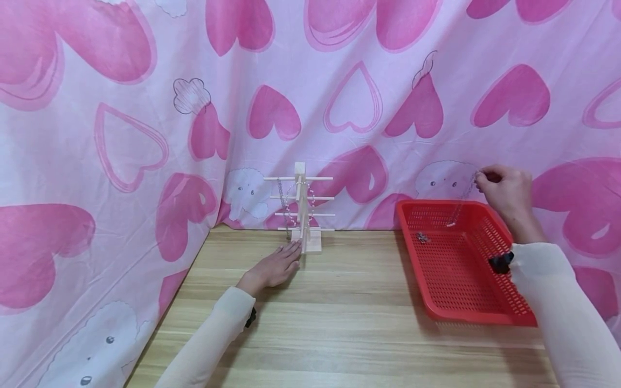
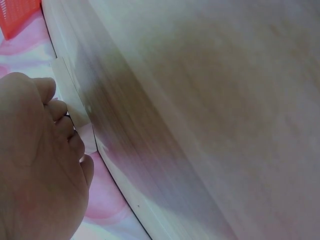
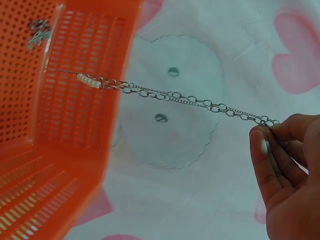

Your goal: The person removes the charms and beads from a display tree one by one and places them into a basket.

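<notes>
Between thumb and fingertips my right hand pinches a silver chain necklace, which hangs down over the far part of the red plastic basket. A short row of white pearl beads sits near its lower end. My left hand lies with fingers extended, fingertips at the base of a wooden jewelry stand. On the stand's pegs hang a silver chain at the left and a white beaded necklace around the post.
Another small heap of silver chain lies on the basket floor near its left wall. The wood-grain table ends at a pink heart-patterned cloth that hangs behind and to the left.
</notes>
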`<state>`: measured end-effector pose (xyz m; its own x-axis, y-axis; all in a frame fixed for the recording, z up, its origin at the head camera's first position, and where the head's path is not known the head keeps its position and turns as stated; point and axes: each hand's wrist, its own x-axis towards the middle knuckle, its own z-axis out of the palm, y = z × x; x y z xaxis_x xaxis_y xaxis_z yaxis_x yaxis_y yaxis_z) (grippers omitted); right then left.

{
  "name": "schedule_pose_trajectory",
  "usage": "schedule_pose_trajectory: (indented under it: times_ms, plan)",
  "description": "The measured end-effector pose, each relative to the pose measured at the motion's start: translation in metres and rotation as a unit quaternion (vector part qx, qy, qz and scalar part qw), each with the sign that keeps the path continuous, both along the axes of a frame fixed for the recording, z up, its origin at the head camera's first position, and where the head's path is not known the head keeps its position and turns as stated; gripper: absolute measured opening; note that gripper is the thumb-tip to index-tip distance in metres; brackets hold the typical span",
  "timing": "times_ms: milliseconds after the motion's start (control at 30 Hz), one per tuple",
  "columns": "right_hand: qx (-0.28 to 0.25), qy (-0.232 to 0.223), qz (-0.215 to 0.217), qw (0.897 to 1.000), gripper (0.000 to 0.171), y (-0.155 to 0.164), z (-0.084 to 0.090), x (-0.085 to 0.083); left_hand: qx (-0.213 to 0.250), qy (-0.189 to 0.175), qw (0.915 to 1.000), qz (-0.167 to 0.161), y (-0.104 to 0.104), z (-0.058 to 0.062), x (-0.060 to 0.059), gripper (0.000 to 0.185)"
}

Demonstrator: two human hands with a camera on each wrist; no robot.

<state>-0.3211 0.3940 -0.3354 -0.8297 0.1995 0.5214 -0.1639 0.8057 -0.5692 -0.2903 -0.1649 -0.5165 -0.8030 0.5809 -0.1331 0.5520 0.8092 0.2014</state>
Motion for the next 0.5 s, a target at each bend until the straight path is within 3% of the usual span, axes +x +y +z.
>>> schedule_pose_trajectory:
  times_ms: [333,500]
  plan:
    - [0.029,-0.030,-0.023,0.999,0.036,0.015,-0.028,-0.005,0.002,-0.001,1.0000,0.003,0.000,-0.001,0.000,0.060]
    - [0.028,-0.073,-0.023,0.997,0.040,0.022,-0.041,-0.010,0.001,-0.001,1.0000,0.005,0.000,-0.001,0.000,0.060]
